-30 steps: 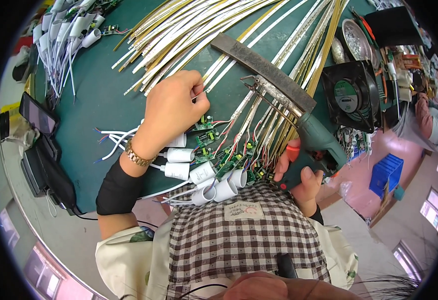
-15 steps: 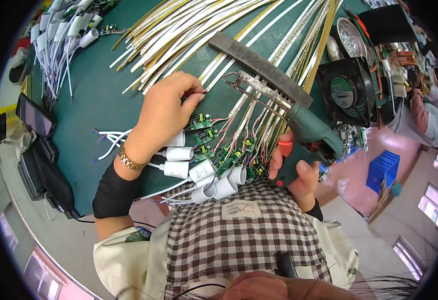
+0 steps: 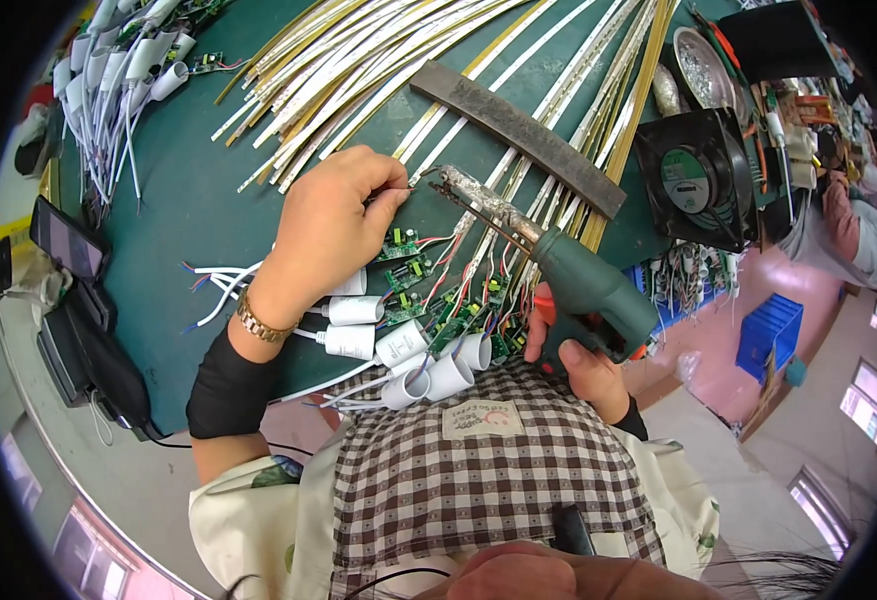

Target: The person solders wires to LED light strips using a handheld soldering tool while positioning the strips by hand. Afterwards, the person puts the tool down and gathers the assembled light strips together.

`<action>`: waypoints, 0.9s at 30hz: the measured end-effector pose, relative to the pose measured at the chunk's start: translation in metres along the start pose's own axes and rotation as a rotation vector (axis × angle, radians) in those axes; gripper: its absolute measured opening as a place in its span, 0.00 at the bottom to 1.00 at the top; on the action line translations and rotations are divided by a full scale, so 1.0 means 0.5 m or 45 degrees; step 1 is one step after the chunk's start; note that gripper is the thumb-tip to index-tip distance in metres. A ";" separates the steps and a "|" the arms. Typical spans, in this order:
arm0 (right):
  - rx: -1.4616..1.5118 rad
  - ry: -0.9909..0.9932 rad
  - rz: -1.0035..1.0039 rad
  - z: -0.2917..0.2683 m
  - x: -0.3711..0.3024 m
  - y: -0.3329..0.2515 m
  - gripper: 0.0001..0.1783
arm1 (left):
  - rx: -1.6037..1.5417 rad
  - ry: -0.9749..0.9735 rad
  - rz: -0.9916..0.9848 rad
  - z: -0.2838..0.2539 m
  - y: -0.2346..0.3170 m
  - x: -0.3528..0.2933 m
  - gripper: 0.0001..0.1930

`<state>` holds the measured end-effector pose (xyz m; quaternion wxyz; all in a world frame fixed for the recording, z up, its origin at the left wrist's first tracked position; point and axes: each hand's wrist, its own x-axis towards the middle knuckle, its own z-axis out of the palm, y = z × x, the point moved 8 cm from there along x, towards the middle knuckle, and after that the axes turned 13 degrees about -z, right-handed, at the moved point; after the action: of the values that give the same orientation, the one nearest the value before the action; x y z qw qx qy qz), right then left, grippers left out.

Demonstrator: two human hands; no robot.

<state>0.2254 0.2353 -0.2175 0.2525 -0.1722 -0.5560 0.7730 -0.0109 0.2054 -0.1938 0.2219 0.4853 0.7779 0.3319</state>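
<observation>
My left hand [image 3: 333,210] is closed in a pinch on a thin wire, whose short end barely shows at the fingertips. My right hand [image 3: 586,370] grips a green soldering gun [image 3: 593,290] by its handle, a finger at the red trigger. The gun's tip sits just right of my left fingertips, close to the wire. Beyond it, a dark metal bar [image 3: 518,135] lies across narrow white and yellow LED strips [image 3: 368,75]. Under my hands are small green circuit boards [image 3: 408,272] with red and white wires, joined to white plastic housings [image 3: 350,340].
A black fan [image 3: 696,180] stands right of the strips, near a metal dish [image 3: 703,70]. More white housings with cables [image 3: 118,75] pile up far left. A phone [image 3: 63,235] rests at the left edge. A blue crate [image 3: 768,335] and another person [image 3: 848,225] are at right.
My right hand has brought the soldering gun left and nearer, off the metal bar, so its tip is now beside my left fingertips. My left hand has hardly moved.
</observation>
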 end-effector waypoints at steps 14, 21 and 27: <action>-0.199 0.056 -0.007 0.000 -0.001 0.001 0.33 | 0.111 0.003 -0.126 0.008 -0.010 0.009 0.03; -0.374 0.000 0.032 -0.010 -0.017 0.019 0.29 | 0.082 -0.073 -0.155 0.012 -0.018 0.015 0.03; -0.088 0.025 -0.007 -0.003 -0.007 0.016 0.28 | 0.112 -0.148 -0.187 0.014 -0.020 0.022 0.03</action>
<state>0.2273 0.2325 -0.2257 0.2538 -0.1868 -0.5802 0.7510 -0.0171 0.2141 -0.2060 0.2689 0.4546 0.8111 0.2514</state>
